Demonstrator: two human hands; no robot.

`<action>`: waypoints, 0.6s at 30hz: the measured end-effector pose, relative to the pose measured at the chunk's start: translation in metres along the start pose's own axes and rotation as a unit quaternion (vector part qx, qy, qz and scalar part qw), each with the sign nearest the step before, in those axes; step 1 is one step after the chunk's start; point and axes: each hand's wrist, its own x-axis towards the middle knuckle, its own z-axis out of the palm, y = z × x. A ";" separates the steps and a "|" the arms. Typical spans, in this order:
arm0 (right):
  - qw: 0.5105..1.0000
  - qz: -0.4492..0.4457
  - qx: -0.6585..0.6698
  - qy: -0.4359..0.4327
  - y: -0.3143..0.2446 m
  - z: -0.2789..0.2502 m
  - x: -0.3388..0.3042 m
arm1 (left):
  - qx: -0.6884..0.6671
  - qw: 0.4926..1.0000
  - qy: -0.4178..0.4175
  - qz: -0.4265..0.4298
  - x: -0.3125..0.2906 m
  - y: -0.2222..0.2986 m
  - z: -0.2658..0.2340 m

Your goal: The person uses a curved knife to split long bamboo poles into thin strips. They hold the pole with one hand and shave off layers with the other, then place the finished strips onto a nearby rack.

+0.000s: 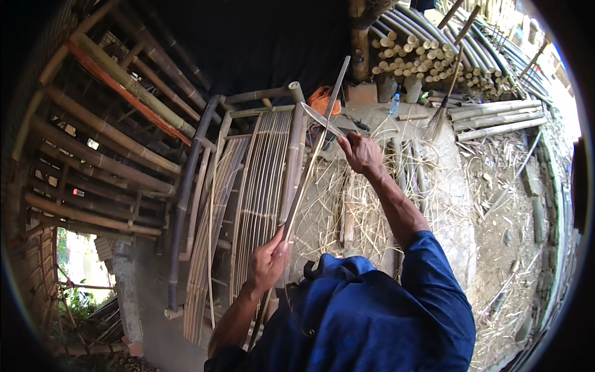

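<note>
Left hand clenched around the near end of a long thin bamboo strip. Strip running up and away from the body, slanting a little to the right, far tip up near the dark back wall. Right hand farther off and a bit to the right, gripping the handle of a knife. Blade flat and grey, pointing left, lying across the strip and touching it about halfway along. Blue sleeve on the right arm, rolled above the elbow.

Just left of the strip, a frame of bamboo slats, many thin pieces side by side, leaning next to a thick bamboo post. Farther left, big bamboo poles stacked in a rack. Far off at the top right, a pile of cut bamboo tubes with round ends showing. Broom standing near that pile. Small plastic bottle on the ground close by. Orange thing behind the knife, too hidden to tell what. Dry shavings and straw all over the dirt floor under the right arm.
</note>
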 end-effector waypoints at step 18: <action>0.959 0.212 0.173 0.080 0.116 -0.072 0.056 | -0.010 0.985 -0.059 -0.162 -0.107 -0.009 -0.043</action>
